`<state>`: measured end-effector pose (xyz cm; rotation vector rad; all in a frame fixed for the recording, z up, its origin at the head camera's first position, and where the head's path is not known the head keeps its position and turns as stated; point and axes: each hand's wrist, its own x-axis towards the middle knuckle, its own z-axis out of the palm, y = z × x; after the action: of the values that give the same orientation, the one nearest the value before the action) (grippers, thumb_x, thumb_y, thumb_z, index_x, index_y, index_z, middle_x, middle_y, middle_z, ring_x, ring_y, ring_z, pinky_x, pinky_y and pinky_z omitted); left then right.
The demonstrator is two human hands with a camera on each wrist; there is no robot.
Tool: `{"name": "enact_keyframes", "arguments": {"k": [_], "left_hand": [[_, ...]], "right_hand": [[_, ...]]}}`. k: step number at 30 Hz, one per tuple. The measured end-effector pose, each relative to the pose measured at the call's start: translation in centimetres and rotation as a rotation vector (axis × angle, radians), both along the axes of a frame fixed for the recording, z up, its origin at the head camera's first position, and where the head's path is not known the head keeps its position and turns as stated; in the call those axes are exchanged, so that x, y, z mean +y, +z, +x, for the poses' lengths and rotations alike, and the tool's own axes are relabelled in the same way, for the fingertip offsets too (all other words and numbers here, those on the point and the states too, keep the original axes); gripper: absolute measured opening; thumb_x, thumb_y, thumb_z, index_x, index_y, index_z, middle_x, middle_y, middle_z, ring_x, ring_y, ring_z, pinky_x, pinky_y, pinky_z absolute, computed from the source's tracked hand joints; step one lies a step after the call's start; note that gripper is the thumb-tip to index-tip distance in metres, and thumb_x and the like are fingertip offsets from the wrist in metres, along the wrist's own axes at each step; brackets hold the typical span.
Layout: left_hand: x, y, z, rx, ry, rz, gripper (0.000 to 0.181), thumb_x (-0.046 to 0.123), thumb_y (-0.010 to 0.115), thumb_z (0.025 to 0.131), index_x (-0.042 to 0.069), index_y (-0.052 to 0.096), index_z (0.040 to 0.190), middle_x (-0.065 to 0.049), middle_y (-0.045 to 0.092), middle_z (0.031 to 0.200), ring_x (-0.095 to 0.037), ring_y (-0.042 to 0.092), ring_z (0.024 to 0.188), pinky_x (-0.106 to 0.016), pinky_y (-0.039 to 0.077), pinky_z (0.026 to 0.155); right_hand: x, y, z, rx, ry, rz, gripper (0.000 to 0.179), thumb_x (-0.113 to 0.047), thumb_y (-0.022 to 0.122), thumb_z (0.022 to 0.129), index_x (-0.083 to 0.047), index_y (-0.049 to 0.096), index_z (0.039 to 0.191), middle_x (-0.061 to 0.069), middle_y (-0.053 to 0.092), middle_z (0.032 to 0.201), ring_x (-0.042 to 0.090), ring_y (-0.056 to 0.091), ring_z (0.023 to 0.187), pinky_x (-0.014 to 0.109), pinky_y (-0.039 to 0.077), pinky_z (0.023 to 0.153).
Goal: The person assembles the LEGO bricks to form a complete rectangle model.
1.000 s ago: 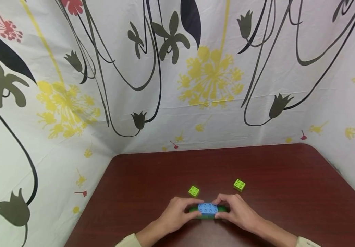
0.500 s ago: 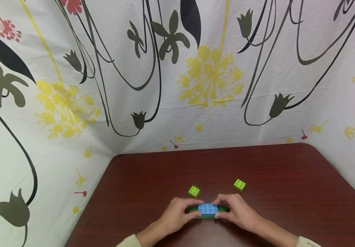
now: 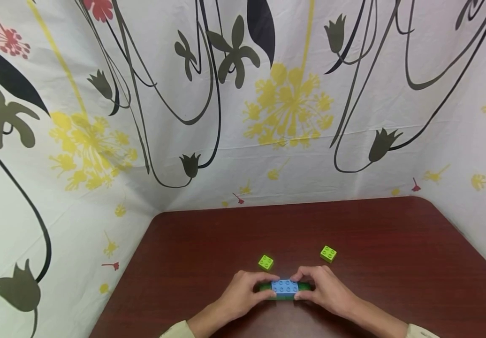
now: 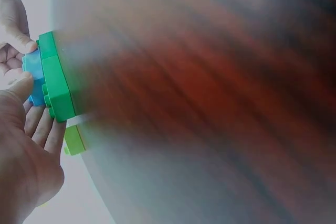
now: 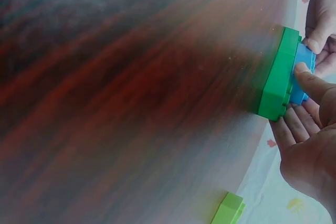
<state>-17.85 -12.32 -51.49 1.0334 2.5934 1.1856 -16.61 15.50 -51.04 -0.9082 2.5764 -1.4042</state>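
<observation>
A blue toy brick [image 3: 284, 287] with two rows of studs sits on top of green bricks [image 4: 59, 88]; a seam in the left wrist view shows two green bricks end to end. My left hand [image 3: 239, 295] pinches the blue brick's left end between thumb at the near side and fingers at the far side. At the right end my right hand [image 3: 329, 290] pinches it the same way. Both wrist views show the thumbs against the blue brick, while fingers pass behind and hide part of the stack. The green bricks stand on the dark table [image 5: 157, 87].
Two small lime-green bricks lie beyond the hands: the left lime brick [image 3: 266, 262] just past my left fingertips, the right lime brick [image 3: 328, 254] past my right hand. A floral-patterned white cloth [image 3: 285, 183] hangs round the back and sides of the reddish-brown table.
</observation>
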Motion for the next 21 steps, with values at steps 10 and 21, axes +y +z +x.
{"name": "enact_keyframes", "arguments": {"k": [10, 21], "left_hand": [[0.1, 0.4, -0.4, 0.096, -0.034, -0.065, 0.034, 0.030, 0.079, 0.099, 0.019, 0.076, 0.131, 0.011, 0.075, 0.122, 0.002, 0.067, 0.105, -0.019, 0.054, 0.085], [0.1, 1.5, 0.0, 0.114, -0.041, -0.124, 0.042, 0.036, 0.077, 0.099, 0.017, 0.073, 0.136, 0.009, 0.074, 0.127, 0.001, 0.066, 0.110, -0.019, 0.054, 0.087]], "right_hand": [[0.0, 0.5, 0.0, 0.010, 0.042, 0.008, 0.028, -0.017, 0.088, 0.090, -0.016, 0.069, 0.111, 0.000, 0.077, 0.109, 0.017, 0.075, 0.100, 0.033, 0.062, 0.081], [-0.2, 1.3, 0.3, -0.048, 0.038, 0.045, 0.053, -0.025, 0.085, 0.093, -0.001, 0.067, 0.137, 0.015, 0.072, 0.132, 0.024, 0.072, 0.115, 0.035, 0.060, 0.087]]}}
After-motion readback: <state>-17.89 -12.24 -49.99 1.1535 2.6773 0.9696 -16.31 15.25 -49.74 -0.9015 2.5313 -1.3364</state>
